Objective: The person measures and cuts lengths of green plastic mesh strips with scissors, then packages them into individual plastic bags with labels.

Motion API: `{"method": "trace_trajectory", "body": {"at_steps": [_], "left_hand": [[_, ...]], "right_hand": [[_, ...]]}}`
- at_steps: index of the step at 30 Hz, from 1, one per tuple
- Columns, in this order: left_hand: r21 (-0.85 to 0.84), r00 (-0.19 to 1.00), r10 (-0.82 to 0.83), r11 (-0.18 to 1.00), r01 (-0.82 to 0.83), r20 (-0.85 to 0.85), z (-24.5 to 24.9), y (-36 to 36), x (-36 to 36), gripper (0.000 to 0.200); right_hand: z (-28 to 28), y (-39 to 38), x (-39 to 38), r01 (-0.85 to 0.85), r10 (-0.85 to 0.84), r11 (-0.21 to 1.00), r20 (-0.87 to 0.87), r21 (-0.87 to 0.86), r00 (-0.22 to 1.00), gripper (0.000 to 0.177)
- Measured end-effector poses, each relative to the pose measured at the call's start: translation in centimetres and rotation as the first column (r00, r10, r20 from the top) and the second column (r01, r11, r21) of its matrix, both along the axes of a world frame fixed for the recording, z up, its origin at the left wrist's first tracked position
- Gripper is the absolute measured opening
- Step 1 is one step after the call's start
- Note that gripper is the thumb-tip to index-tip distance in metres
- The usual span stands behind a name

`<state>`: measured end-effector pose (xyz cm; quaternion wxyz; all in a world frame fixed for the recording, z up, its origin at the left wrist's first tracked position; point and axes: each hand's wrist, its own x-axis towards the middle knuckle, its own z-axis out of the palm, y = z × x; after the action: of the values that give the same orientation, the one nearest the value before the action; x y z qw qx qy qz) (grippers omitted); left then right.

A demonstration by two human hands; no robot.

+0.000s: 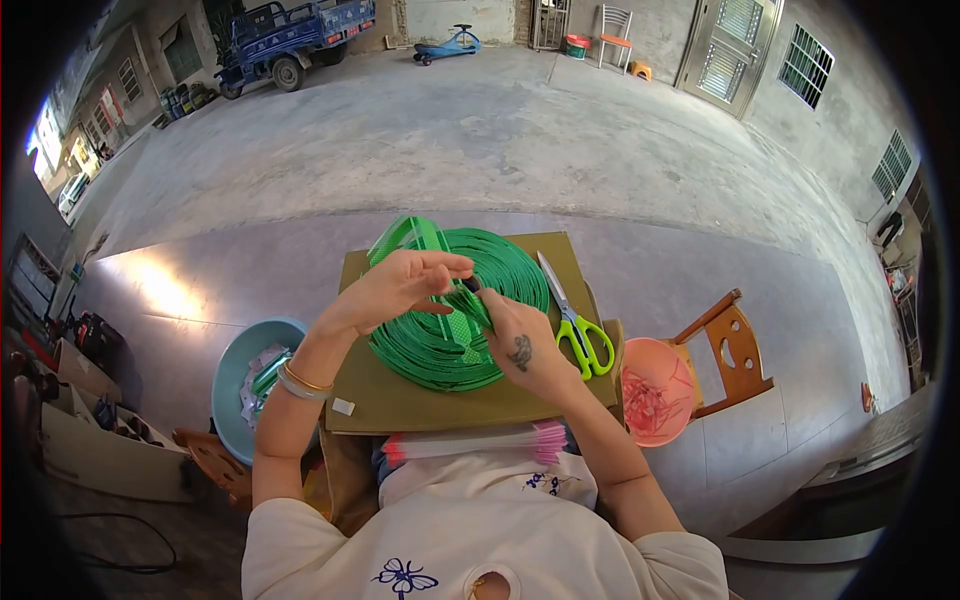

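A large flat coil of green ribbon [510, 260] lies on an olive-brown board in front of me. My left hand [405, 285] hovers over the coil's left half, its fingers stretched out toward the right hand. My right hand [528, 345] is closed around a bunched length of patterned green ribbon [462, 335], and a small dark piece [471, 285] pokes out by its fingertips. A loop of the ribbon [420, 232] stands up behind my left hand. To the right of the coil rest scissors [572, 325] with yellow-green handles, blades pointing away from me.
The olive-brown board [450, 412] carries a small white square [343, 407]. A stack of pink-edged strips [475, 444] lies across my lap. Left is a blue basin [226, 400]; right, a pink basin [655, 352] with red strips and a wooden chair [735, 350]. A blue three-wheeler [290, 45] stands far back.
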<state>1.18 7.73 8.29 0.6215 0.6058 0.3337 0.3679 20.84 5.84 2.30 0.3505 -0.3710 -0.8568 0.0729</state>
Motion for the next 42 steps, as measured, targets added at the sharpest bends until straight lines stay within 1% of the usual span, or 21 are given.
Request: {"method": "trace_trajectory", "body": {"at_steps": [2,5,8,9,12,13,15,18,21,24,26,27,29,30,32,33,35,36,38,41,42], "left_hand": [[-0.267,0.997,0.053,0.961,-0.068,-0.064,-0.5,0.4,-0.6,0.068],[-0.364,0.984,0.010,0.928,-0.076,-0.180,-0.1,0.2,0.5,0.060],[-0.023,0.900,-0.010,1.000,0.000,-0.435,-0.2,0.4,1.3,0.049],[0.019,0.874,0.022,1.000,-0.014,-0.485,-0.1,0.5,1.3,0.047],[0.132,0.795,0.073,0.991,0.009,-0.602,0.3,0.7,1.2,0.047],[0.158,0.775,0.060,0.986,0.052,-0.629,0.7,0.6,0.9,0.049],[0.183,0.743,0.024,0.974,0.133,-0.669,1.8,0.0,0.6,0.053],[0.202,0.708,-0.030,0.949,0.242,-0.706,4.1,-1.1,0.7,0.057],[0.243,0.672,-0.036,0.917,0.317,-0.740,5.4,-1.8,1.4,0.059],[0.277,0.627,-0.010,0.892,0.357,-0.779,5.7,-1.8,1.6,0.059],[0.304,0.572,0.009,0.855,0.421,-0.820,5.4,-1.4,1.5,0.059],[0.333,0.577,0.033,0.843,0.422,-0.816,5.3,-1.4,1.5,0.059],[0.393,0.587,0.082,0.816,0.425,-0.805,5.1,-1.3,1.4,0.057],[0.523,0.675,0.187,0.783,0.336,-0.714,4.6,-1.1,1.3,0.055],[0.730,0.799,0.368,0.672,0.125,-0.475,2.8,-0.9,1.1,0.050],[0.750,0.798,0.450,0.662,0.004,-0.402,2.5,-0.8,1.1,0.048],[0.762,0.754,0.607,0.604,-0.234,-0.250,2.1,-0.7,0.8,0.044],[0.690,0.801,0.529,0.691,-0.216,-0.279,1.7,-0.9,0.4,0.042],[0.521,0.882,0.358,0.839,-0.159,-0.307,0.8,-2.0,-0.3,0.040],[0.332,0.971,0.083,0.943,-0.004,-0.223,0.9,-4.2,0.4,0.031],[0.364,0.977,0.039,0.931,0.040,-0.208,0.6,-4.4,0.5,0.029]], "right_hand": [[-0.1,-0.1,-0.5,0.101,-0.102,0.994,0.044,0.041,0.994,0.032],[0.6,-0.6,-1.4,0.191,-0.197,0.980,0.128,0.061,0.972,0.037],[0.2,-0.8,-2.0,0.260,-0.264,0.965,0.180,0.043,0.948,0.042],[0.2,-0.8,-2.2,0.284,-0.286,0.958,0.188,0.035,0.940,0.045],[1.2,-1.8,-2.4,0.220,-0.200,0.963,0.132,-0.158,0.971,0.058],[1.3,-1.7,-2.0,0.112,-0.109,0.945,0.027,-0.307,0.994,0.062],[1.6,-0.9,-0.3,-0.146,0.030,0.826,-0.216,-0.544,0.976,0.071],[2.5,0.7,1.1,-0.418,-0.079,0.449,-0.501,-0.790,0.862,0.060],[2.1,1.0,1.4,-0.593,0.048,0.305,-0.610,-0.745,0.791,0.061],[1.6,0.4,0.8,-0.682,0.160,0.121,-0.664,-0.721,0.731,0.042],[2.0,0.1,0.6,-0.668,0.157,0.088,-0.652,-0.739,0.742,0.032],[2.1,-0.1,0.5,-0.661,0.157,0.071,-0.646,-0.747,0.747,0.027],[1.9,-0.3,0.3,-0.596,0.132,0.177,-0.581,-0.784,0.803,0.024],[1.8,-0.3,0.2,-0.559,0.116,0.228,-0.548,-0.797,0.828,0.023],[1.6,-0.1,-0.1,-0.621,-0.026,0.311,-0.659,-0.720,0.752,0.026],[1.5,0.0,-0.1,-0.640,-0.094,0.356,-0.708,-0.680,0.700,0.027],[1.6,0.6,0.4,-0.797,-0.312,0.268,-0.832,-0.541,0.459,0.030],[1.6,0.9,0.7,-0.861,-0.421,0.241,-0.848,-0.448,0.323,0.031],[1.6,1.3,1.4,-0.915,-0.474,0.170,-0.844,-0.366,0.250,0.034],[1.0,1.5,2.0,-0.960,-0.483,0.080,-0.853,-0.269,0.199,0.037],[0.7,1.6,2.0,-0.971,-0.477,0.044,-0.859,-0.236,0.187,0.035]]}}
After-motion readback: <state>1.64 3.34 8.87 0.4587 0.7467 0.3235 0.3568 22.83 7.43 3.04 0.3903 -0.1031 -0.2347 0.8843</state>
